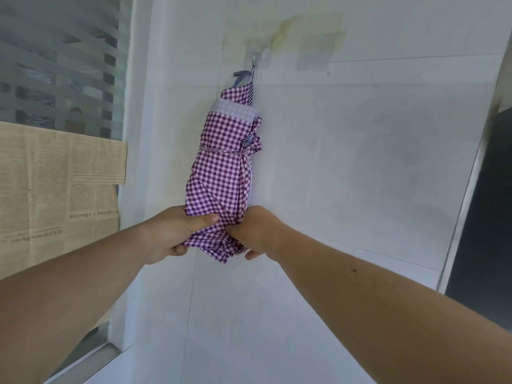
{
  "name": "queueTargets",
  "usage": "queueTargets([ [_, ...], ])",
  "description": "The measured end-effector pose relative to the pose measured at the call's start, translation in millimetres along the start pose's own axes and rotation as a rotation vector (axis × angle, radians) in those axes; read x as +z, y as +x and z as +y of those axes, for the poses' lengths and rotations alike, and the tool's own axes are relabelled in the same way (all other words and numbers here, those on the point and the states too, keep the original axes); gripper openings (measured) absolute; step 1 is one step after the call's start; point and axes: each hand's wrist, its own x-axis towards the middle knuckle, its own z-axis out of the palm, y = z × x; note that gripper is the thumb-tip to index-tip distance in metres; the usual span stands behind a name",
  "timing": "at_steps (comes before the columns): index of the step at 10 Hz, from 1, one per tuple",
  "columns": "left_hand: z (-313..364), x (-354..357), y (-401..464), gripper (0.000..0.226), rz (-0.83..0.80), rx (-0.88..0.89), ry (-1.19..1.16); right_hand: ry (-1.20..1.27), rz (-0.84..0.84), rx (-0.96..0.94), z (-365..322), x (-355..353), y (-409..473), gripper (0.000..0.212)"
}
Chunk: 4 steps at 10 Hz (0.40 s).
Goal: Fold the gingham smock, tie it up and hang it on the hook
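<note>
The purple-and-white gingham smock (221, 167) hangs as a folded bundle against the white wall, bound round its middle by a tie. A thin strap at its top runs up to a small clear stick-on hook (256, 60). My left hand (177, 231) grips the bundle's lower left corner, thumb across the front of the cloth. On the other side my right hand (256, 228) clasps the lower right of the bundle, fingers curled under the hem. Both forearms reach up from the bottom of the view.
The white tiled wall (360, 162) fills the middle. Yellowed tape patches (310, 34) sit just right of the hook. Newspaper sheets (55, 184) cover a frosted striped window on the left. A dark panel (487, 203) with a metal frame stands at the right edge.
</note>
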Motion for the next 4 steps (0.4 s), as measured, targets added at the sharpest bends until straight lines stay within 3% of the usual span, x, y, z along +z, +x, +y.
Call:
queueTargets([
  [1,-1,-5,-7,0.065,-0.004,-0.001,0.088,0.012,-0.034,0.045,4,-1,-9,0.051],
  [2,3,-8,-15,0.09,-0.031,0.028,0.149,0.011,-0.059,0.102,8,-4,-18,0.063],
  [4,25,-7,-28,0.132,0.07,0.105,0.249,-0.05,0.059,0.127,0,-25,-44,0.058],
])
